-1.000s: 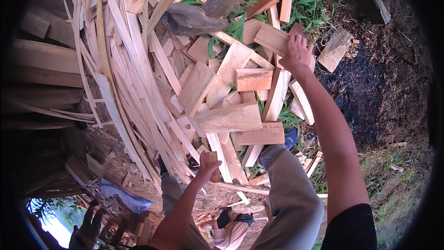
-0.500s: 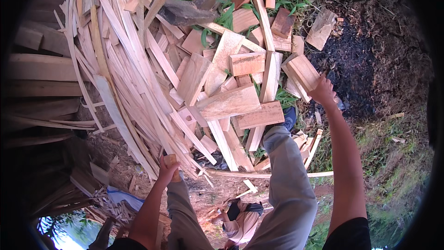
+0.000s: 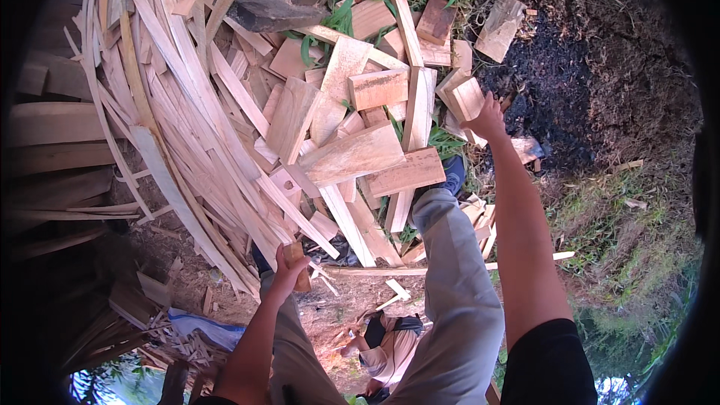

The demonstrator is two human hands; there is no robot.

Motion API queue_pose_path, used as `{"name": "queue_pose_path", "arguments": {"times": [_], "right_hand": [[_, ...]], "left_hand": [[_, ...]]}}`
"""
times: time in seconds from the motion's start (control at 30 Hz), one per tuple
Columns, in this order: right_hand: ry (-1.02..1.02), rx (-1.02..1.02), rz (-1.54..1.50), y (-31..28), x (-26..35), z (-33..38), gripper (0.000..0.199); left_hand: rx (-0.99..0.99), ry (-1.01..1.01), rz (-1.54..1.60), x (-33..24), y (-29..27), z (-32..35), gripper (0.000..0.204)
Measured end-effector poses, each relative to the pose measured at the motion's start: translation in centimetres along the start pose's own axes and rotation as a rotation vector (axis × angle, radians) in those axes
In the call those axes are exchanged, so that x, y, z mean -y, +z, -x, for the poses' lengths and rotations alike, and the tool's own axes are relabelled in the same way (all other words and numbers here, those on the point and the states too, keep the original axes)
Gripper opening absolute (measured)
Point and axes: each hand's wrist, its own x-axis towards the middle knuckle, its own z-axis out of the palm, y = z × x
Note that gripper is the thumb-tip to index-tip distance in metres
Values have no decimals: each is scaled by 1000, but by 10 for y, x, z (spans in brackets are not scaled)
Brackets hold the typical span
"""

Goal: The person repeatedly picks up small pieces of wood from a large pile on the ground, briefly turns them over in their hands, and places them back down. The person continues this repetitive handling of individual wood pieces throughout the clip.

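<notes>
Head view: right hand [image 3: 487, 116] outstretched gripping wood block [image 3: 466, 99], left hand [image 3: 289, 270] holding small block [image 3: 298, 259].

Two hands show: the left hand [image 3: 287, 270] grips one small wood block [image 3: 297, 261], the right hand [image 3: 487, 116] grips one pale wood offcut [image 3: 466, 99]. One dark weathered plank [image 3: 274, 9] lies atop a pile of offcuts [image 3: 352, 154] too many to count.

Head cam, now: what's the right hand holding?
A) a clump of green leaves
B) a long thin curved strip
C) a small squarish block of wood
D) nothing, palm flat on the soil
C: the right hand is raised over the pile with its grip closed on a small squarish wooden block, while the left hand holds a short wood piece lower down.
</notes>
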Motion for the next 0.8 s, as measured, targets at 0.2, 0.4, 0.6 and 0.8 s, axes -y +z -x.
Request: {"name": "queue_pose_path", "arguments": {"times": [0.2,0.4,0.6,0.8], "right_hand": [[94,-174,-54,25,18,36,104],[-21,58,-792,-3,41,118,83],[192,735,-1434,-48,106,287,75],[78,648,-1369,-30,143,368,84]], "left_hand": [[260,123,-4,-60,19,-2,93],[537,240,153,-123,48,-7,74],[720,215,586,-156,83,24,72],[633,160,388,-135,70,42,71]]}}
